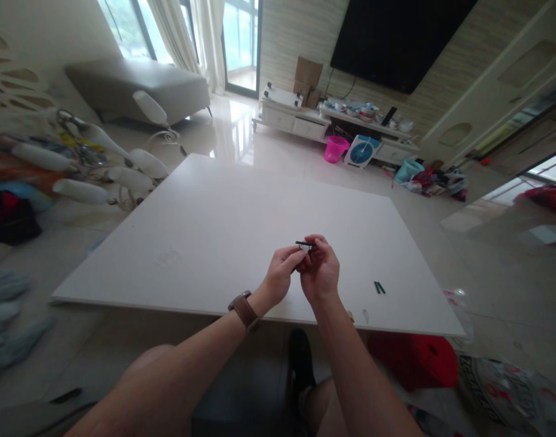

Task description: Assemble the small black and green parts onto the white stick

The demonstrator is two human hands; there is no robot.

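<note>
Both my hands meet above the near part of a large white table (214,237). My left hand (280,273), with a brown watch strap on its wrist, pinches a small black flat piece (304,244) from the left. My right hand (321,270) is curled round the same piece from the right. A bit of white shows under the piece; I cannot make out what it is. Two small dark green strips (379,287) lie on the table to the right of my hands.
A red stool (414,358) and a plastic bag (505,388) sit on the floor at the right. White chair backs (123,164) and clutter stand left. A TV unit (332,124), pink basket (335,149) and sofa (136,85) are farther back.
</note>
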